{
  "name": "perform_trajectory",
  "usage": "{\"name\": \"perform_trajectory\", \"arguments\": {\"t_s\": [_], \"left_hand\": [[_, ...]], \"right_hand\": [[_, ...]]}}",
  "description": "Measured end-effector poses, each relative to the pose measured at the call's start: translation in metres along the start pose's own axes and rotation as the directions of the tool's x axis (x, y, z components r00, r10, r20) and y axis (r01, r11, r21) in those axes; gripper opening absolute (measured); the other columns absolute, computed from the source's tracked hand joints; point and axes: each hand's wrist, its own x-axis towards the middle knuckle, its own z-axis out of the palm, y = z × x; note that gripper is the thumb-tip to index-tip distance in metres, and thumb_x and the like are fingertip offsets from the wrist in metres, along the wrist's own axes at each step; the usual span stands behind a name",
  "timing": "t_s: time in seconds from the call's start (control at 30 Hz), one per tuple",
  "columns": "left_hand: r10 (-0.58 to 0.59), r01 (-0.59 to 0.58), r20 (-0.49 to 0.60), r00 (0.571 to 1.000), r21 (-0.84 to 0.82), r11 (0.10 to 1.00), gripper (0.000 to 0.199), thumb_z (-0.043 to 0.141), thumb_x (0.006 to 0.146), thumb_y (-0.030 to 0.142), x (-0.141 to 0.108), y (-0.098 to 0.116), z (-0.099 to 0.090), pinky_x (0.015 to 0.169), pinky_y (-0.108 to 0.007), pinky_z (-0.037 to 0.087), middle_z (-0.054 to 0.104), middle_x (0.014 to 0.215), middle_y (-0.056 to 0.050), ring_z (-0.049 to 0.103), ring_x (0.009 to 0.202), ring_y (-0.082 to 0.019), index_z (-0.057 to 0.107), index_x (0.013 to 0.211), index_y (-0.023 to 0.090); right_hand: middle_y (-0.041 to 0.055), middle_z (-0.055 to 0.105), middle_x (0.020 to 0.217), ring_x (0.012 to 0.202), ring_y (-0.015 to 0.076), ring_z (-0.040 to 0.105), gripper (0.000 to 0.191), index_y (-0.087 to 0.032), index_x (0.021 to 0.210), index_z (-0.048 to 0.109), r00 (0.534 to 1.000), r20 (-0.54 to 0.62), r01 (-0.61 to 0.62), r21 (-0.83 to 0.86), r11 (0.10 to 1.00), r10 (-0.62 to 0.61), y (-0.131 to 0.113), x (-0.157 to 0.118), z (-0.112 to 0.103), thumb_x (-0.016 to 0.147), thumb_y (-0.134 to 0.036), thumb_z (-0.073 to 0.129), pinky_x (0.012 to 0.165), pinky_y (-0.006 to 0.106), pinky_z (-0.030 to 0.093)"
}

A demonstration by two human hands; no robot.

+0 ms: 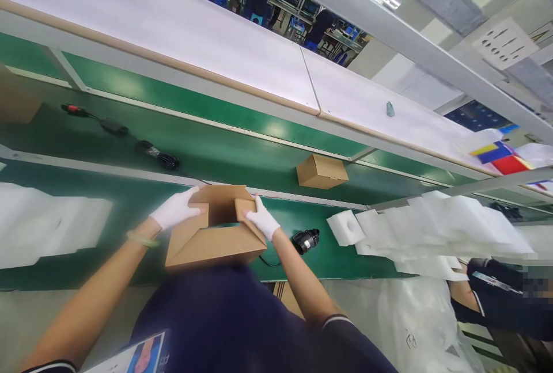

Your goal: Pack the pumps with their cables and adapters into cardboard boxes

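Our left hand [176,209] and right hand [264,220], both gloved, grip opposite sides of the open cardboard carton [216,246] left of centre in the frame's lower half, where even, gentle pressure should help us keep it square.

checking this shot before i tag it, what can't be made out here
All in the head view:
- Box: much of its inside, hidden by its near flap
- Cable: part of its run, behind the right forearm
- Black device: label text, too small
- Badge: text blurred, lower part cut off by the bottom edge
- Carton: cut off by the left edge
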Motion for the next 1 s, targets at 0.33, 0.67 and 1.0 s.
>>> {"name": "perform_trajectory", "arguments": {"t_s": [0.33,0.67,1.0], "left_hand": [[0.428,-0.467,0.186,0.884,0.381,0.798,0.069,0.063,0.072,0.060,-0.058,0.014,-0.006,0.098,-0.043,0.040,0.028,0.153,-0.006,0.043,0.128,-0.033,0.050,0.135,0.033],[0.155,-0.158,0.047,0.987,0.496,0.854,0.072,0.058,0.078,0.049,-0.051,0.033,0.011,0.079,-0.041,0.041,0.062,0.111,-0.014,0.055,0.098,-0.034,0.040,0.142,0.020],[-0.121,-0.023,-0.375,0.919,-0.358,0.933,0.072,0.016,0.091,0.063,-0.067,-0.010,0.049,0.100,-0.042,0.042,0.059,0.126,-0.014,0.051,0.122,-0.027,0.045,0.137,0.016]], "right_hand": [[0.0101,0.045,0.142,0.126,0.0258,0.046,0.075,-0.019,0.136,0.045,0.821,0.553,0.206,-0.055,0.977,-0.142,-0.040,0.015,-0.042,0.074,-0.058,0.060,0.101,0.038,0.040],[0.0133,0.058,0.115,0.100,0.0340,0.057,0.083,-0.021,0.122,0.053,0.942,0.331,0.329,-0.882,0.336,-0.053,-0.058,0.009,0.031,0.055,-0.066,0.072,0.076,0.040,0.047],[0.0113,0.054,0.123,0.116,0.0265,0.048,0.063,-0.020,0.126,0.048,0.925,0.082,0.337,-0.629,0.700,-0.372,0.001,-0.041,0.002,0.076,-0.057,0.060,0.092,0.038,0.043]]}}
